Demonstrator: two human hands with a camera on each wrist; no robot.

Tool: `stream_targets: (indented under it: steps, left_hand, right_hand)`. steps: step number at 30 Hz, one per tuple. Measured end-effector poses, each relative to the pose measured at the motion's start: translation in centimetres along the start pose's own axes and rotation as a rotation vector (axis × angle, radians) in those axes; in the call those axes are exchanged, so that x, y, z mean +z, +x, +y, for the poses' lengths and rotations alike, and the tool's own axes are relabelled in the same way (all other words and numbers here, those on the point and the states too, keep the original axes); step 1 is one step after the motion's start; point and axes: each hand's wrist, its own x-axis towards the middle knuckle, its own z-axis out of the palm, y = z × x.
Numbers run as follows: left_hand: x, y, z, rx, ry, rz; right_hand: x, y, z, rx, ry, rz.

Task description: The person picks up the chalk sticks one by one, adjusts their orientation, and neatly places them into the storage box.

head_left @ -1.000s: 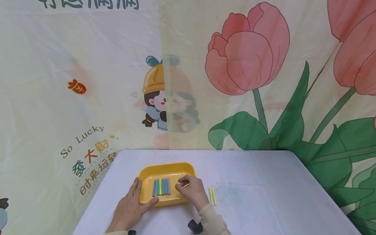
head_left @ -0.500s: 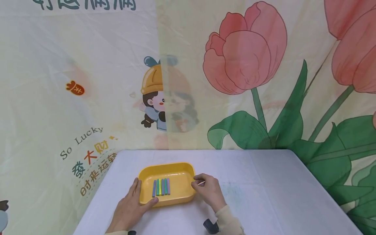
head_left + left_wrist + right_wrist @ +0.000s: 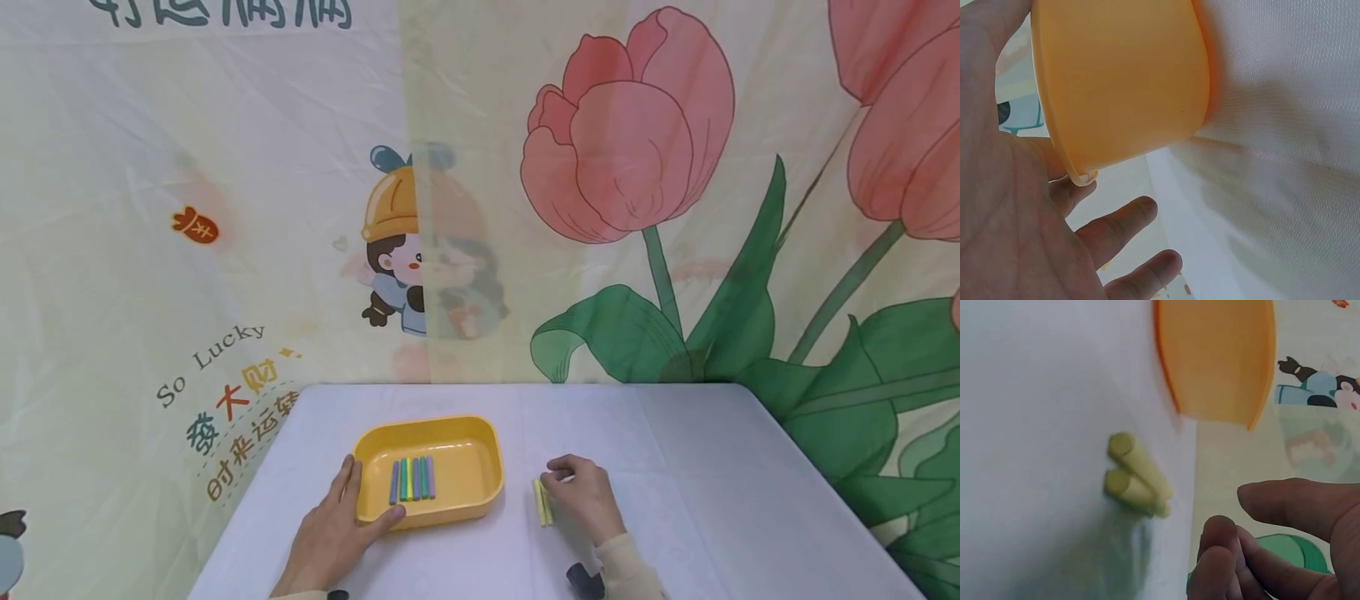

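Note:
My left hand (image 3: 330,521) rests against the left end of a yellow plastic tray (image 3: 480,492), thumb at its front rim and fingers along its side. In the left wrist view those fingers extend fairly straight beside the tray wall (image 3: 1122,81). Several chalk sticks (image 3: 412,478) in purple, blue, green and yellow lie side by side inside. Two yellow chalk sticks (image 3: 542,502) lie on the table right of the tray. Above their far end hovers my right hand (image 3: 588,496). In the right wrist view, a gap shows between thumb and fingers, with the yellow chalks (image 3: 1138,472) apart from them.
A white cloth covers the table (image 3: 697,500), with a faint bluish-green smudge right of the chalks. Behind its far edge hangs a printed curtain (image 3: 465,367) with tulips and a cartoon figure.
My right hand has moved right from over the tray to the two yellow chalks. Half a second ago it pinched a thin white stick, which no longer shows. The left hand stays put.

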Motion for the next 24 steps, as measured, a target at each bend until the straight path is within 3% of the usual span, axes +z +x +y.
stream_targets:
  steps: [12,24]
  left_hand:
    - [-0.2,0.1,0.2,-0.008,0.002,-0.011]
    - [-0.1,0.1,0.1,-0.018,0.002,-0.009]
  right_hand:
    - [1.4,0.3,2.0,0.044,-0.120,-0.021]
    - [2.0,-0.1,0.3,0.085,-0.162,-0.031]
